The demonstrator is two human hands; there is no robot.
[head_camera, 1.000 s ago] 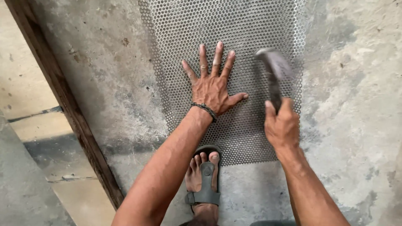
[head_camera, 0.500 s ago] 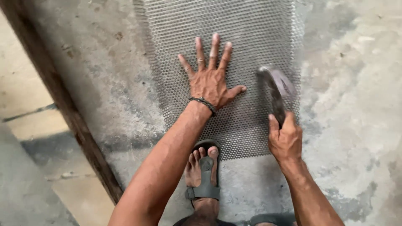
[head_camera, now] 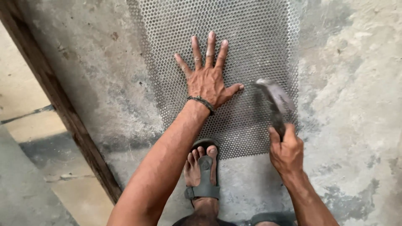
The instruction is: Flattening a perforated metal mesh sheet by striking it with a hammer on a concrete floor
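Observation:
A grey perforated metal sheet (head_camera: 247,37) lies flat on the concrete floor (head_camera: 356,83). My left hand (head_camera: 208,77) presses on it palm down, fingers spread wide; a dark bracelet circles that wrist. My right hand (head_camera: 287,151) grips the handle of a hammer (head_camera: 274,100), whose head is blurred just above the sheet near its right edge. My foot in a grey sandal (head_camera: 203,173) stands on the sheet's near edge.
A dark wooden beam (head_camera: 63,109) runs diagonally along the left of the concrete. Beyond it lies a lower paved surface (head_camera: 25,125) with tan and grey slabs. Bare stained concrete stretches to the right of the sheet.
The hammer head has come down and moved toward the sheet's right edge. My left hand has stayed spread flat on the sheet.

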